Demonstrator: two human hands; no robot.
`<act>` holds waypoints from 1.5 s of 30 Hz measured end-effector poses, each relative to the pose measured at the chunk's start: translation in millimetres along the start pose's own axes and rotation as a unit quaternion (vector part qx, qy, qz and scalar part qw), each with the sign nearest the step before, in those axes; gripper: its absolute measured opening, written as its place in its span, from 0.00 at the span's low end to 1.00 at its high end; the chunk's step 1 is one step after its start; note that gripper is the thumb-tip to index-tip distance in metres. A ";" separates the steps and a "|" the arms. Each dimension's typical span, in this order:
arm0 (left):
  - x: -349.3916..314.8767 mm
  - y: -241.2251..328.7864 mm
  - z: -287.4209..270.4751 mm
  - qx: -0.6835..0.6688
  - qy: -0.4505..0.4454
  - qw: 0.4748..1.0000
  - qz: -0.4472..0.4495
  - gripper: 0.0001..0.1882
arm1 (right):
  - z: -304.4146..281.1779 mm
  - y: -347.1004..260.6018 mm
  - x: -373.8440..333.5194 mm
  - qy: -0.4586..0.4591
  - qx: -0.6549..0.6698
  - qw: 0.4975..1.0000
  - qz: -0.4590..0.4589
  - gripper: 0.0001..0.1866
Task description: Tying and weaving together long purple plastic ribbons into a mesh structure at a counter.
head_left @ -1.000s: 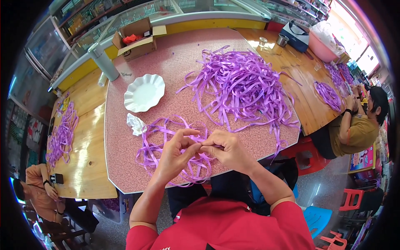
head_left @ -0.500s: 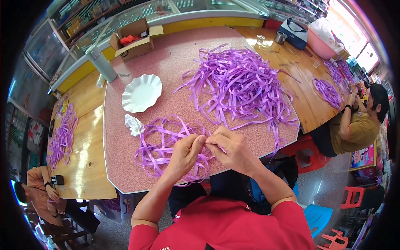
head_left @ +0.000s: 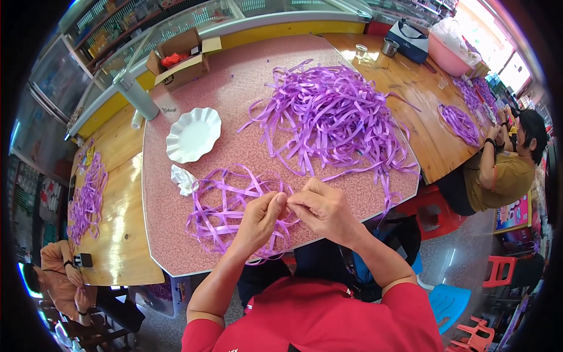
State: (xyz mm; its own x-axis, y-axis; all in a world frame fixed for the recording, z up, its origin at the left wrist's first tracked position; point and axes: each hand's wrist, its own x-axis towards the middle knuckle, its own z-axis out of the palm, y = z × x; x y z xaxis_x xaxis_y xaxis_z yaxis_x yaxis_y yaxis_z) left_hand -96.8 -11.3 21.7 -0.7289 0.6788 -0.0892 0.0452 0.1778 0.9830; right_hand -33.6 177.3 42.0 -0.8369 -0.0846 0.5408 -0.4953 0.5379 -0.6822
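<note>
My left hand (head_left: 261, 220) and my right hand (head_left: 324, 212) meet over the near edge of the pink speckled table (head_left: 246, 76). Thumbs and fingers are pinched on both, almost tip to tip. What they grip is too small and covered to make out. Loose loops of purple ribbon (head_left: 223, 215) lie beneath and left of my left hand. Beyond my right hand rises a big tangled heap of purple ribbon (head_left: 337, 117), with a few strands trailing toward the near edge.
Left of the loops are crumpled white tissue (head_left: 184, 180) and a white scalloped dish (head_left: 193, 135). Farther back stand a pale green bottle (head_left: 136, 98) and an open cardboard box (head_left: 183, 66). Two people sit at wooden side tables, one each side, near more purple ribbon.
My hands stay pinched together in nearly the same spot. The view has shifted slightly. At the left, the seated person's hands have moved a little.
</note>
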 end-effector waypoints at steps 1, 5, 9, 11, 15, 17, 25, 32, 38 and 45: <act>-1.9 -0.8 1.9 -0.005 0.013 1.000 0.017 0.17 | 0.2 0.6 -1.4 0.001 0.000 1.000 0.001 0.08; -3.3 2.8 9.6 -0.056 0.045 0.995 0.074 0.15 | -2.8 -0.7 -2.9 0.007 0.027 0.999 0.020 0.09; -7.6 5.5 7.1 -0.118 0.012 0.990 0.073 0.12 | -7.0 -6.8 -1.7 0.011 0.197 0.970 0.141 0.07; -13.1 9.5 3.9 -0.184 -0.005 0.983 0.022 0.07 | -10.9 -6.8 -1.8 -0.009 0.232 0.953 0.196 0.08; -19.0 2.3 2.4 -0.226 0.004 0.973 0.038 0.05 | -9.3 -4.5 0.1 -0.028 0.355 0.882 0.307 0.09; -21.8 3.5 1.9 -0.240 0.035 0.970 0.026 0.05 | -2.1 -0.8 1.0 -0.002 0.365 0.878 0.309 0.10; -19.1 -1.6 18.8 -0.359 0.145 0.918 0.090 0.05 | 23.4 -2.0 -14.6 0.019 0.365 0.878 0.308 0.08; -13.6 14.9 9.7 0.359 0.205 0.831 0.372 0.09 | 12.8 -5.3 -10.8 0.004 0.218 0.945 0.244 0.10; -13.5 16.1 9.7 0.307 0.188 0.879 0.312 0.07 | 11.2 5.5 -11.4 -0.045 0.260 0.910 0.320 0.10; -18.2 -9.5 9.0 -0.498 0.067 0.864 0.014 0.02 | 2.3 11.7 -8.2 -0.009 0.590 0.697 0.408 0.08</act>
State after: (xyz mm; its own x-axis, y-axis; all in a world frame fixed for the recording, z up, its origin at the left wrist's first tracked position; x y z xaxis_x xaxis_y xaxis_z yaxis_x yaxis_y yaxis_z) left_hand -77.8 -18.9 12.6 -0.8124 0.5729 -0.1082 -0.4979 -0.5852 0.6400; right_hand -33.1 182.4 28.5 -0.9498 -0.1707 -0.2620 0.3085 -0.6493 -0.6952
